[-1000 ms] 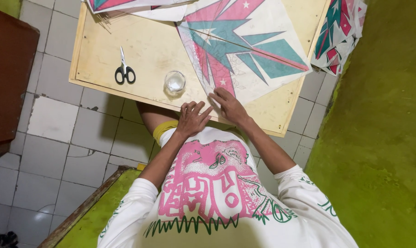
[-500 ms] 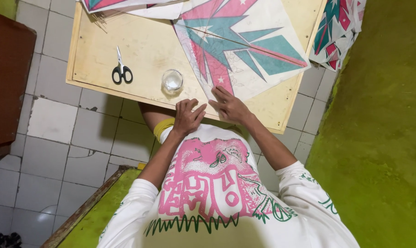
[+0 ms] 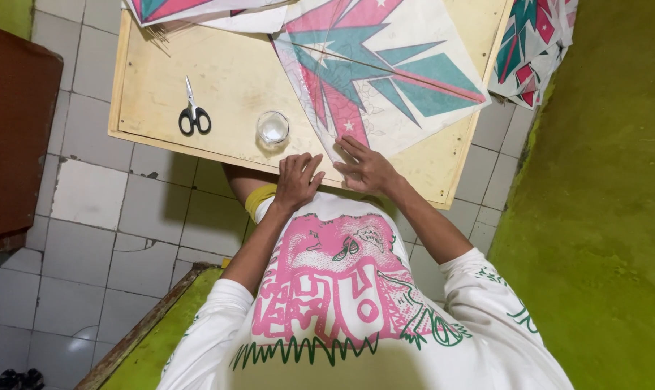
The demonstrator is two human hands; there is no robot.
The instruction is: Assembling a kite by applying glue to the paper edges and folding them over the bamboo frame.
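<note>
Likely a home craft corner: low wooden board (image 3: 219,68) on tiled floor (image 3: 103,217), scissors (image 3: 194,115), printed kites (image 3: 385,65).

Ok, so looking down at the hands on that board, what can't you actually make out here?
Head view only:
- Kite sheet: its far corner is cut off by the top edge.
- Small clear cup: too small to tell its contents.
- Left hand: palm down, so whatever lies under it is hidden.
- Right hand: fingertips rest at the sheet's near corner; whether they pinch anything is unclear.
- Folded stack: cut off by the top edge.
</note>
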